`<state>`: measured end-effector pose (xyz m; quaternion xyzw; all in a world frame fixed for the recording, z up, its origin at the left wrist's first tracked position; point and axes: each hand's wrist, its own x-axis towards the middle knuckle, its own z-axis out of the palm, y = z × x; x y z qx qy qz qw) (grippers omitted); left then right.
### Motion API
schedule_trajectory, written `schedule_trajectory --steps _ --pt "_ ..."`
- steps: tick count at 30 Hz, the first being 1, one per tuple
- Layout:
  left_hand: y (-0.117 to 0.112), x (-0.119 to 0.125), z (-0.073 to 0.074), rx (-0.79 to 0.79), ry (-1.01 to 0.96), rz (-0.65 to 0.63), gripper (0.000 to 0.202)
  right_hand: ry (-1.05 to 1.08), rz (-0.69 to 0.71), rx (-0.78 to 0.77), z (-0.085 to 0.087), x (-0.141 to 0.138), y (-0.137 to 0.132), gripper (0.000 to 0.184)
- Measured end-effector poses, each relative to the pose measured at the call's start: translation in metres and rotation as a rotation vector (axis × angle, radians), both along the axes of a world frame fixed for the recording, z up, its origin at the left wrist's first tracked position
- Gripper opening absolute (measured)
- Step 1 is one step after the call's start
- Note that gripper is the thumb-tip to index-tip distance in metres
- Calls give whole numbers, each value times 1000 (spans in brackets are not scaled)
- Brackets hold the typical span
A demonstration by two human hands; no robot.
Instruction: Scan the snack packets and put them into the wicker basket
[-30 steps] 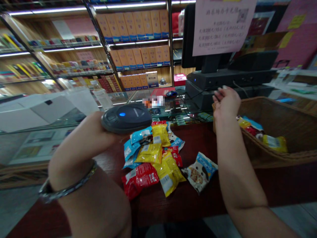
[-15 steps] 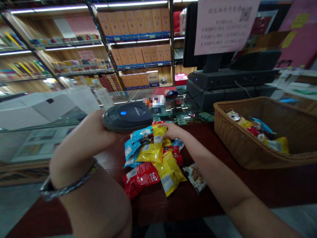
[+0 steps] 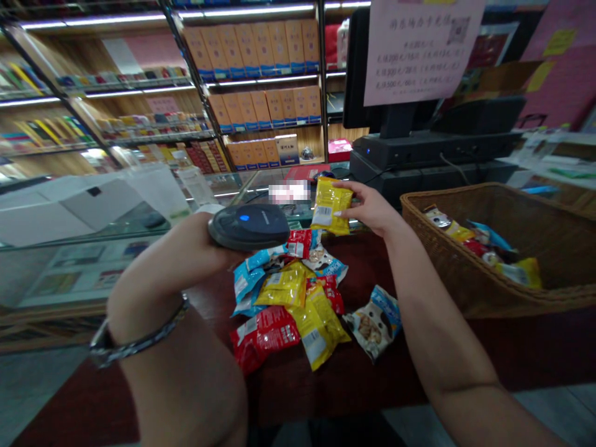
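Snack packets [image 3: 288, 304] lie piled on the table [image 3: 298, 397], with a basket [image 3: 447, 273] to their right.

The basket holds more packets [image 3: 479, 243]. Behind the table stand a monitor [image 3: 356, 68] and, further back, shelves [image 3: 251, 81]. The left hand [image 3: 181, 254] holds a scanner [image 3: 249, 227] over the pile's left edge; the right hand [image 3: 370, 208] holds a packet [image 3: 330, 206] above the pile's far side, between the scanner and the basket.

Dark red tabletop [image 3: 298, 394], lower centre of frame: loose heap of foil snack packets [image 3: 279, 316]; toward right edge, woven wicker basket [image 3: 440, 264], directly on surface.
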<state>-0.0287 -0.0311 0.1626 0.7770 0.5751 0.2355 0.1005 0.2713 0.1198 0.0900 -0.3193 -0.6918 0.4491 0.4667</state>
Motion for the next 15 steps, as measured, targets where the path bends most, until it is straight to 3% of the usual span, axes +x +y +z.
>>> schedule_trajectory --steps 11,13,15 --pt "-11 10 8 109 -40 18 31 -4 -7 23 8 2 -9 75" --pt "-10 9 7 95 -23 37 33 -20 -102 71 9 8 -6 73" --pt "-9 6 6 99 -13 71 35 -48 -306 173 8 21 2 70"
